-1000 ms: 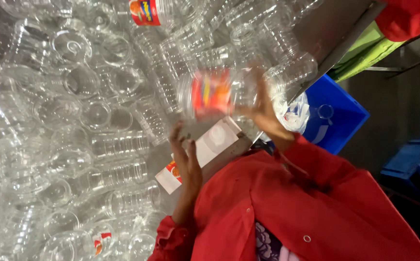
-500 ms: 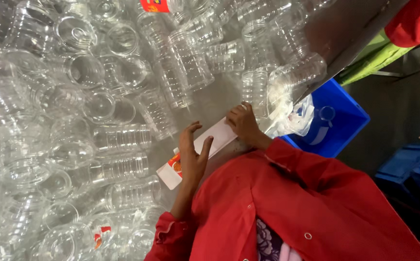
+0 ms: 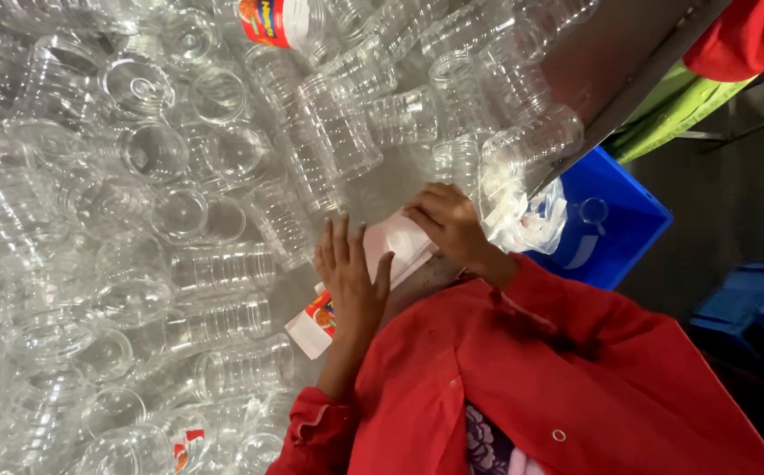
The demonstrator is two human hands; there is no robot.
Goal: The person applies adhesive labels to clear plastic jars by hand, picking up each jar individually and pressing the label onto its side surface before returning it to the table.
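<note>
Left hand (image 3: pixel 351 274) lies flat, fingers spread, steadying a white label strip (image 3: pixel 360 280) beside heaped clear plastic jars (image 3: pixel 223 264); right hand (image 3: pixel 448 220) pinches the strip's far end, apparently peeling it.

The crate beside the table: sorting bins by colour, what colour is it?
Blue crate, clearest in the head view.

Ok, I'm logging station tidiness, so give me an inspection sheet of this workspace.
Surface: grey table, mostly buried under jars.
Job's things: flat white sheet stack with red-orange print, at the table's near edge.
Clutter: heap of clear ribbed plastic jars; one red-labelled jar; crumpled clear plastic bag.
Grippers: left hand flat and open on the stack; right hand curled on its far end, grip unclear.
Cables: nothing seen.
Surroundings: blue plastic crate beside the table; green object; red garment.
</note>
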